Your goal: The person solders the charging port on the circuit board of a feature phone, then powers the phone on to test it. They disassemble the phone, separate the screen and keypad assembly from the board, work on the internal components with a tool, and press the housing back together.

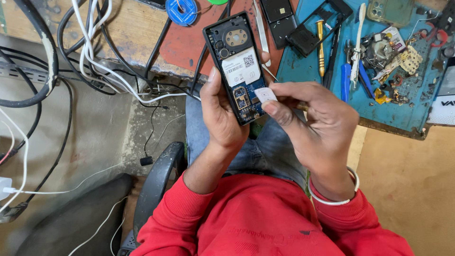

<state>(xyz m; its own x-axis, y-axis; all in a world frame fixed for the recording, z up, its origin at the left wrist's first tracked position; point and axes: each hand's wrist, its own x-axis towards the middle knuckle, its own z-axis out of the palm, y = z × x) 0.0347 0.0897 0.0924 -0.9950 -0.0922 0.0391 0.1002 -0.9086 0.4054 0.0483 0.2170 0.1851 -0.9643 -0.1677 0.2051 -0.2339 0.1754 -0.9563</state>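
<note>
Head view: the left hand (220, 114) grips an opened phone (239, 66), back cover removed, held upright above the lap, near the desk (132, 33) edge. Visible: black frame, round camera module, white label, blue circuit board at the lower end. The right hand (315, 123) pinches a small white card (265, 94) against the board.

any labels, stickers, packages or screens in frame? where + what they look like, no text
White sticker: on the opened phone held by the left hand; rectangular, with a square code and barcode.
Small white tab: pinched in the right hand, squarish, touching the phone's lower board.
White and black printed item: right frame edge, cropped, kind unclear.
</note>
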